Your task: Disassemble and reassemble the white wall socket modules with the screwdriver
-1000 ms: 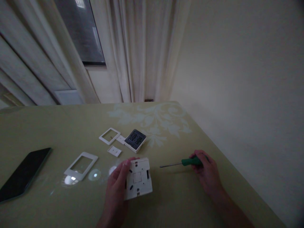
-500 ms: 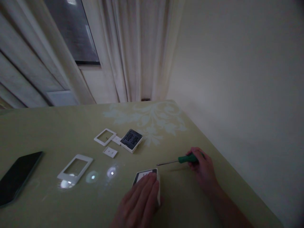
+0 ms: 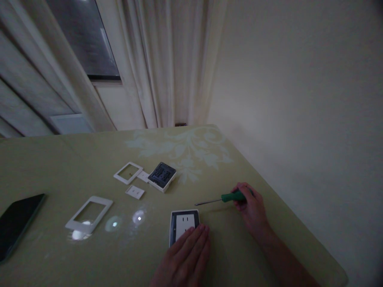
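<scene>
A square wall socket [image 3: 183, 223] with a dark frame and white face lies face up on the yellow-green table [image 3: 209, 159]. My left hand [image 3: 187, 257] lies flat on its near edge, fingers stretched out together. My right hand [image 3: 251, 207] is closed on the green handle of a screwdriver [image 3: 221, 198], whose thin shaft points left over the table toward the socket.
Further back lie a dark socket insert [image 3: 161, 176], a small white frame [image 3: 127, 172] and a small white plate [image 3: 135, 191]. A larger white frame [image 3: 89, 213] lies to the left, a dark phone [image 3: 16, 223] at the left edge. A wall bounds the table's right side; curtains hang behind.
My left hand turned the socket from back-up to face-up and laid it flat on the table. My right hand kept hold of the screwdriver. The view has shifted slightly right.
</scene>
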`<state>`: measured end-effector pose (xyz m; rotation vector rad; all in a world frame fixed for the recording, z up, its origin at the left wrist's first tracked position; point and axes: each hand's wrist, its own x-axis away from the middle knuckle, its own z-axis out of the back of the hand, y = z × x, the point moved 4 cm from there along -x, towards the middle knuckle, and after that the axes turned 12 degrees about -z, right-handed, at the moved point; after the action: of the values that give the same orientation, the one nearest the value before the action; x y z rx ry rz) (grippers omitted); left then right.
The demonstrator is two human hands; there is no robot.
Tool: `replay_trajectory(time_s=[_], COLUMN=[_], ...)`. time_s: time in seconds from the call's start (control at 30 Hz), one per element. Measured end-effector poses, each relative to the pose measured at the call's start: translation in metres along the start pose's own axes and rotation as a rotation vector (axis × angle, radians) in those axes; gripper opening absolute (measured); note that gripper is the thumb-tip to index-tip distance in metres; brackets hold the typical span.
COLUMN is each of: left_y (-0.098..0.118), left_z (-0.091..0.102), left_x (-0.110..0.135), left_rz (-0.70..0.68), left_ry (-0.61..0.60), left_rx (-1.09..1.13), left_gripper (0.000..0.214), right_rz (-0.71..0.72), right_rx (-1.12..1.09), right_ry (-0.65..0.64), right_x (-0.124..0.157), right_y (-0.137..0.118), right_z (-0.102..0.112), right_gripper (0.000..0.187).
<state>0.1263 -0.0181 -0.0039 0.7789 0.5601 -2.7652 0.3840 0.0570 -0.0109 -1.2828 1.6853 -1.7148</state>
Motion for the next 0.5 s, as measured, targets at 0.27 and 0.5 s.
replay_trajectory(time_s=[0.27,0.5], left_y=[-0.0073,-0.0109], left_z=[0.0006,-0.0015], left_x=[0.0014,0.0031], left_rz=[-0.085,-0.100], left_ry=[-0.072,-0.123], left_rx=[0.082,0.161], left_gripper=[0.057,0.049], right_rz=[0.031,0.096], right_rx=[0.016,0.095], right_ry=[-0.014,-0.070], right_x=[-0.0004,-0.0002], right_y=[-0.0003,0.0016], right_z=[0.0003,-0.0026], right_gripper=[0.045,0.052])
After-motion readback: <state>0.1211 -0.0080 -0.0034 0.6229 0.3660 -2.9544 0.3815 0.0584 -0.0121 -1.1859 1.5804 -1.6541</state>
